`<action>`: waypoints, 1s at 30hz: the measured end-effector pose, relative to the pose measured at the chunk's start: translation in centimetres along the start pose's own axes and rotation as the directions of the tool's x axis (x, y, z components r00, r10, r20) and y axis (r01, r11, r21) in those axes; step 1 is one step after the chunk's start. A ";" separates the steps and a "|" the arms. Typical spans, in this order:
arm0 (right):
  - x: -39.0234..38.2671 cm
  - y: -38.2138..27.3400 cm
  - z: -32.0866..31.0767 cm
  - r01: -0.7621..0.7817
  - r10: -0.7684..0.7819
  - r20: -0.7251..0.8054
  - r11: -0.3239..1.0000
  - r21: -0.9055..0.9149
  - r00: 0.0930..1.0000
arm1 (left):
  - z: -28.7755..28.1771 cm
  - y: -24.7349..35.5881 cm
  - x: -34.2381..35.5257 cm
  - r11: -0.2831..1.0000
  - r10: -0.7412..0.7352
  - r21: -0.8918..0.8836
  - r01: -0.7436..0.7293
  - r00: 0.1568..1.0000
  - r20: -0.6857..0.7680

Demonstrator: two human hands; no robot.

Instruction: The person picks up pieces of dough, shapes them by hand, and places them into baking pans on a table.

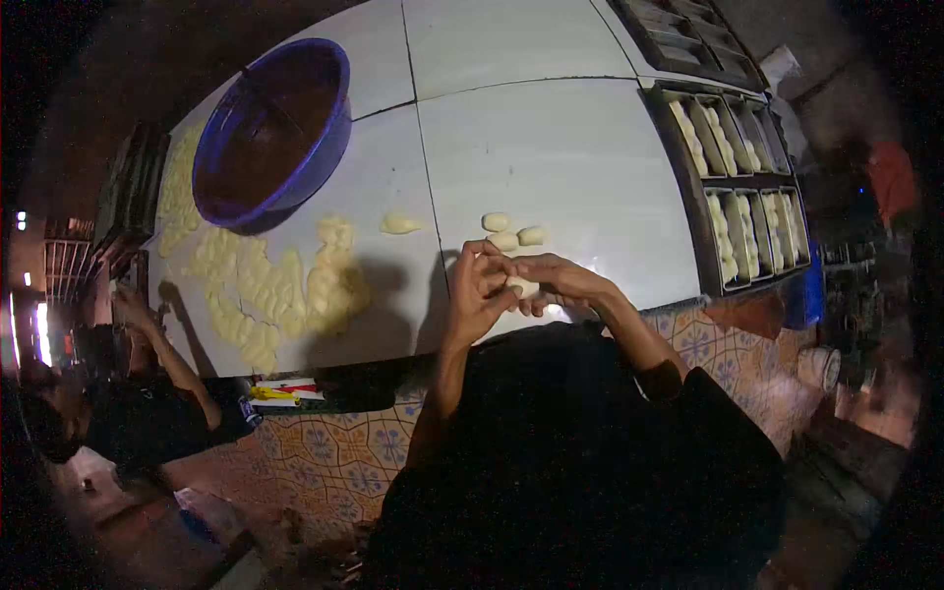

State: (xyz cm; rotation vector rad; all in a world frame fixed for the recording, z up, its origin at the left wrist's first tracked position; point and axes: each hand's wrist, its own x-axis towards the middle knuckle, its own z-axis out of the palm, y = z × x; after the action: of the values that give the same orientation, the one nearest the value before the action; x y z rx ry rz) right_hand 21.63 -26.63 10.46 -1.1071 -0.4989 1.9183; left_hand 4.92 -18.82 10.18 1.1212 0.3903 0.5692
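Near the front edge of the white tiled table (531, 138), my left hand (481, 285) has its fingers bent around a pale piece of dough (523, 287). My right hand (559, 283) is on the same piece, its fingers curled over and beside it. Both hands are close together, and their fingertips partly hide the dough. Just beyond my fingers lie several small rounded dough pieces (495, 221). Another lump (400, 223) rests a little to their left.
Many dough pieces (280, 295) spread over the table's left part beside a large blue basin (324, 147). Metal tins (744, 232) with dough rolls stand at the right, more tins (696, 39) behind. A co-worker's arm (180, 369) works at the left. Patterned floor (339, 457) shows below.
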 end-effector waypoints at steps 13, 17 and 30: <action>5.8 -0.8 -8.3 0.243 -0.791 -0.184 0.386 -0.890 0.583 | -4.8 -4.8 7.7 0.427 0.293 0.883 -0.195 0.953 0.069; 4.4 -1.1 -7.1 0.191 -0.584 -0.082 0.391 -0.900 0.808 | -4.4 -5.4 7.4 0.565 0.133 0.821 -0.086 0.991 0.012; 9.4 0.5 -6.2 0.177 -0.772 0.067 0.059 -0.983 0.632 | -4.7 -11.2 5.8 0.795 0.541 0.568 -0.215 0.674 -0.502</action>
State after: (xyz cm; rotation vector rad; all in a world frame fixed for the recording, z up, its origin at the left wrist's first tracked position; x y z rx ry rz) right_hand 24.25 -19.63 2.00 -1.7545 -1.6544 0.3829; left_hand 9.46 -15.36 -2.01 1.4730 0.9431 1.3264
